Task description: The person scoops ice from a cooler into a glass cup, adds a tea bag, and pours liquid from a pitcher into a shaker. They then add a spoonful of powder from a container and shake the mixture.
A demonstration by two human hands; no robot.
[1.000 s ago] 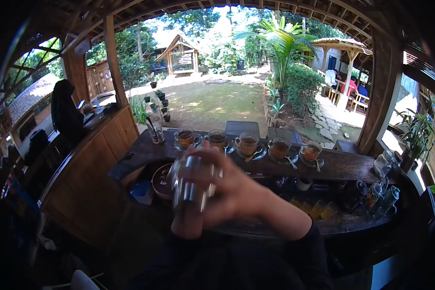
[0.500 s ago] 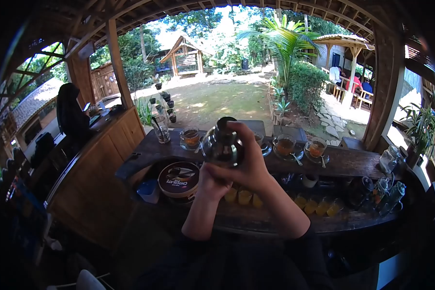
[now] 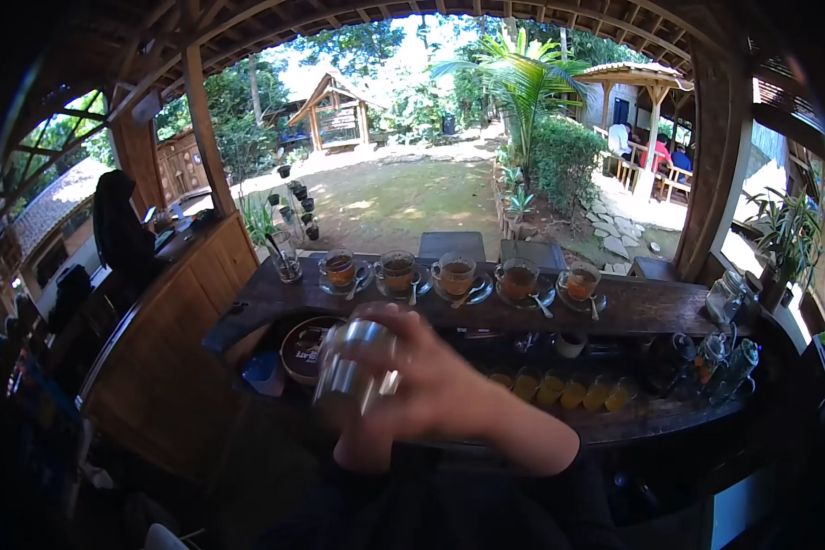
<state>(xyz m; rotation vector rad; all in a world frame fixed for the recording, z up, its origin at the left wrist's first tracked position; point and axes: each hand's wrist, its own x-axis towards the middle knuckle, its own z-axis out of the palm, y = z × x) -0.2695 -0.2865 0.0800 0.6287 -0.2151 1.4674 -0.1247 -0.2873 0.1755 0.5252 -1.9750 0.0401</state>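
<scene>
A shiny metal cocktail shaker (image 3: 350,359) is tilted in front of me, smeared by motion. My right hand (image 3: 420,378) wraps round its side and upper end, fingers closed. Below and behind it, my left hand (image 3: 365,447) is at the lower part of the shaker; its fingers are mostly hidden. Beyond the shaker, several glass cups of amber drink stand on saucers with spoons, among them a middle cup (image 3: 454,274). A round chocolate tub (image 3: 301,353) sits behind the shaker on the left.
Several small glasses of yellow liquid (image 3: 573,396) line the lower shelf of the dark wooden counter (image 3: 651,307). Glass jars (image 3: 729,301) and bottles (image 3: 738,367) stand at the right. A glass with straws (image 3: 286,261) is far left. Another person (image 3: 124,225) stands by the left counter.
The shaker and both hands have come down and to the left, and the shaker has tilted. The row of cups is now uncovered. The view has shifted slightly.
</scene>
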